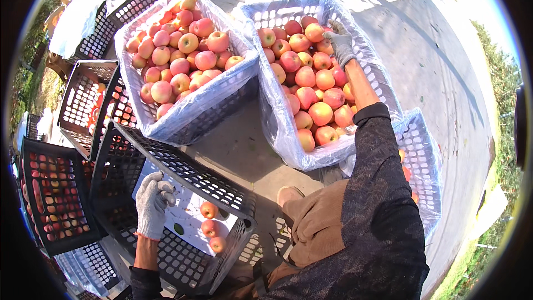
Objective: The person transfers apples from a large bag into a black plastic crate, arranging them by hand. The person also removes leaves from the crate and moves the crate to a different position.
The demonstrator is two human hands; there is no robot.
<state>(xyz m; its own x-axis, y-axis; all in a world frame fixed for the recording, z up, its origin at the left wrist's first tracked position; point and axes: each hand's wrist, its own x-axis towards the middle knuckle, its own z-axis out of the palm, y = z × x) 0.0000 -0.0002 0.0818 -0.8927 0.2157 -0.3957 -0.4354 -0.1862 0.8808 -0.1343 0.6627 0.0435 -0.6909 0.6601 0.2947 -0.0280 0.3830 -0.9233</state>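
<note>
My right hand (pixel 341 43), in a grey knitted glove, reaches into the lined crate at the centre right, its fingertips at an apple (pixel 314 32) near the crate's far edge; whether they grip it cannot be told. Many red and yellow apples (pixel 305 76) fill this crate, which has a clear plastic liner (pixel 270 133). My left hand (pixel 154 204), in a pale knitted glove with curled fingers, is over a black plastic crate (pixel 183 258); no apple shows in it. Several apples (pixel 209 228) and a green leaf (pixel 178 228) lie on a white sheet (pixel 195 237) in that crate.
Another plastic-lined crate (pixel 189 110), heaped with apples, stands at the upper left. Black crates (pixel 54 200) with apples crowd the left side. A smaller lined crate (pixel 424 175) is to the right of my right arm. My shoe (pixel 290 195) is on the concrete ground (pixel 233 137) between crates.
</note>
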